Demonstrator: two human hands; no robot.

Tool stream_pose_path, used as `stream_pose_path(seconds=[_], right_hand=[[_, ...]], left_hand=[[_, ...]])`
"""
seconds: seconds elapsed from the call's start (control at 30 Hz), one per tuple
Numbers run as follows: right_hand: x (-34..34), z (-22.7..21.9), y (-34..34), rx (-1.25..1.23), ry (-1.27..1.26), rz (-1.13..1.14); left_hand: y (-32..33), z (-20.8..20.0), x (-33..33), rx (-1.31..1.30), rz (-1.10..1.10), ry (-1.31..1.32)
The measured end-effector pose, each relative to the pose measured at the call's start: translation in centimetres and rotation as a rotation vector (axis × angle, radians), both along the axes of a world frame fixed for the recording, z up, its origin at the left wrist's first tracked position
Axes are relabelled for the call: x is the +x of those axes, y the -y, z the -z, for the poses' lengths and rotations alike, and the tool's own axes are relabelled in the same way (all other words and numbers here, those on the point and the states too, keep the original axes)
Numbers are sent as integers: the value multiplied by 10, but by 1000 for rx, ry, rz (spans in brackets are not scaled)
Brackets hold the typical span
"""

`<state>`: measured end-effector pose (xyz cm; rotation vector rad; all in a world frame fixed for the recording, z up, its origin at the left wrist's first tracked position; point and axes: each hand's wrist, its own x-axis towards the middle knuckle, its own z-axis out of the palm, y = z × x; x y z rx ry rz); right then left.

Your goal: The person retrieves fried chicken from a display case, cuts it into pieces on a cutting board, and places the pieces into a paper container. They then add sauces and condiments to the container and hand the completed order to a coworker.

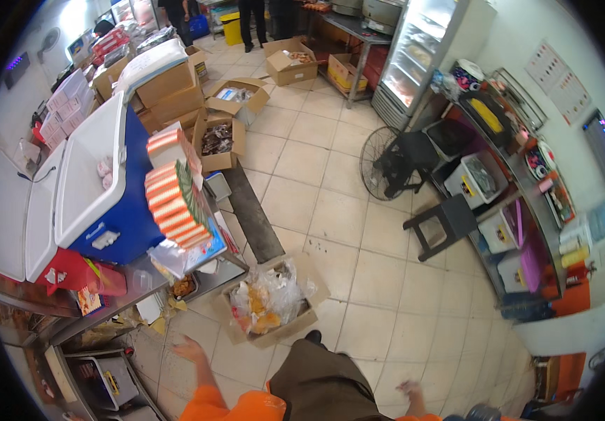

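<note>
My left hand [190, 349] reaches out over the tiled floor at the lower left, its fingers stretched and nothing in them. Just ahead of it sits an open cardboard box [287, 331], filled with crumpled clear plastic bags [274, 288] and some orange and red scraps. Low at my right side hangs my right hand [409, 388], smeared by motion; I see no object with it, and its fingers are unclear. Stacked paper food trays with orange and white stripes [173, 203] stand at the edge of the left counter, beyond my left hand.
Along the left, a blue cooler [123, 203] and a red cooler [43, 274] stand on the counter. Farther ahead are open cartons [225, 160]. To the right are a fan [380, 165], black stools [450, 221], shelves with bins [499, 231] and a glass-door fridge [415, 56]. People stand at the back.
</note>
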<state>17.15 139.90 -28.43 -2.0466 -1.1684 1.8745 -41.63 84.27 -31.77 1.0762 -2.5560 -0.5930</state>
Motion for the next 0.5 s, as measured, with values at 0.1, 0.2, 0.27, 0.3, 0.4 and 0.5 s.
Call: stream_pose_path(seconds=[0.1, 0.2, 0.27, 0.3, 0.4, 0.5], right_hand=[[-32, 25, -34, -226, 259, -104], [-100, 36, -131, -260, 271, -318], [-154, 31, -226, -200, 383, -607], [-185, 24, -281, -91, 488, -951], [-320, -9, -465, 396, 898, -1731], [-534, -49, -638, 1082, 535, -1231]], left_hand=[[-107, 28, 61, 121, -80, 325], [-206, 33, 65, 361, -226, 501], [-256, 29, 59, 276, 25, 576], [-282, 26, 64, 338, -12, 569], [-350, 14, 82, 518, -176, 516], [-433, -4, 108, 537, -321, 570]])
